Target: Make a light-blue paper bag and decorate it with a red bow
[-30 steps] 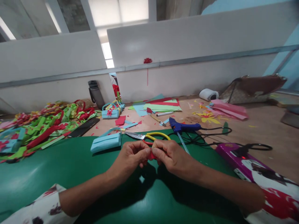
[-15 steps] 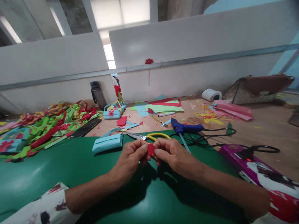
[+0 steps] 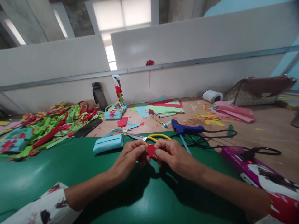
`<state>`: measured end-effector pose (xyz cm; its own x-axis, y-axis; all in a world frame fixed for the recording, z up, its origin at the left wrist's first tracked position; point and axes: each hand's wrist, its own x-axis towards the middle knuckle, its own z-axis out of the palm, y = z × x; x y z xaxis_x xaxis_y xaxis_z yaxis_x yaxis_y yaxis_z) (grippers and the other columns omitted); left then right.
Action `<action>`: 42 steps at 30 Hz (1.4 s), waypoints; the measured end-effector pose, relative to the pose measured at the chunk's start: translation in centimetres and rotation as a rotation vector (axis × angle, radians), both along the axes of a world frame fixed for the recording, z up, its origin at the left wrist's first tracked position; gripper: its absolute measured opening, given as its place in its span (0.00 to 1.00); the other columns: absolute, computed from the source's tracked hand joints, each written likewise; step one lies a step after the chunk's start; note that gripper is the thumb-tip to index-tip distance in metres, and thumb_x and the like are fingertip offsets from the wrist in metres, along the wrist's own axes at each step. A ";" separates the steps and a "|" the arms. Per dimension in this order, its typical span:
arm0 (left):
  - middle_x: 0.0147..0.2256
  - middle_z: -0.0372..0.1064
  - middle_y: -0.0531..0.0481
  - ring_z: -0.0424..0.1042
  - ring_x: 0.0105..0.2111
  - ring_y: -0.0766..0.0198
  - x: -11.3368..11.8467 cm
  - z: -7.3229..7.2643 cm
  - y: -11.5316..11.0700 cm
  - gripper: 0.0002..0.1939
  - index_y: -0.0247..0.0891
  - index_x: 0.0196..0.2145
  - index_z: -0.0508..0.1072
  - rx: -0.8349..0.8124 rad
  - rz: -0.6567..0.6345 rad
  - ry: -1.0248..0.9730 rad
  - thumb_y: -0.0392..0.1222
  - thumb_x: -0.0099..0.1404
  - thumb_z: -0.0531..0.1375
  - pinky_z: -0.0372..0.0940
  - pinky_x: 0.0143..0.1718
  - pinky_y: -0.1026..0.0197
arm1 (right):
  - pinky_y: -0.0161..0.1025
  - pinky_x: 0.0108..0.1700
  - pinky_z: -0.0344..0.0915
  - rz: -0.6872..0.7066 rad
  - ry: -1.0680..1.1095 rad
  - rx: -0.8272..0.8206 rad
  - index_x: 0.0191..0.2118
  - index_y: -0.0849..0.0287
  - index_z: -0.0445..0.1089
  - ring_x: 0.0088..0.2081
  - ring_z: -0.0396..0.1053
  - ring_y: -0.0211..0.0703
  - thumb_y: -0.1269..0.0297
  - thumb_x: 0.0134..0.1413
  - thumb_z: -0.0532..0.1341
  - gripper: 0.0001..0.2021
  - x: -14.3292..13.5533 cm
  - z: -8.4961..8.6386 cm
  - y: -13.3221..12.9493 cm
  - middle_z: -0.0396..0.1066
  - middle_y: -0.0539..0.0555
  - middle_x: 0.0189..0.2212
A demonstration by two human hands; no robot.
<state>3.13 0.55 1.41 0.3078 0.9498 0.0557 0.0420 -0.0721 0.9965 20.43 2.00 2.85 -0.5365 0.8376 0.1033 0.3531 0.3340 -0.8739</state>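
Paper piece [image 3: 151, 150], red, is pinched by your left hand [image 3: 131, 156] and right hand [image 3: 171, 156]. The near blue bag [image 3: 108, 144] looks folded, its front not yet decorated.

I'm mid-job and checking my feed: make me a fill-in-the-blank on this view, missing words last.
1. Between the left hand and right hand is a small paper piece coloured ____.
2. The far handle of the scissors is ____.
3. In this view, the glue gun lies to the ____ of the light-blue paper purse.

Missing words: red; yellow; right.
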 end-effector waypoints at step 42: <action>0.23 0.69 0.50 0.65 0.18 0.72 1.2 -0.9 -0.4 0.12 0.32 0.34 0.71 -0.323 0.019 -0.443 0.45 0.59 0.63 0.60 0.20 0.69 | 0.35 0.30 0.60 -0.148 0.014 0.315 0.28 0.58 0.65 0.26 0.65 0.37 0.68 0.55 0.58 0.05 0.0 -1.0 -0.5 0.69 0.48 0.24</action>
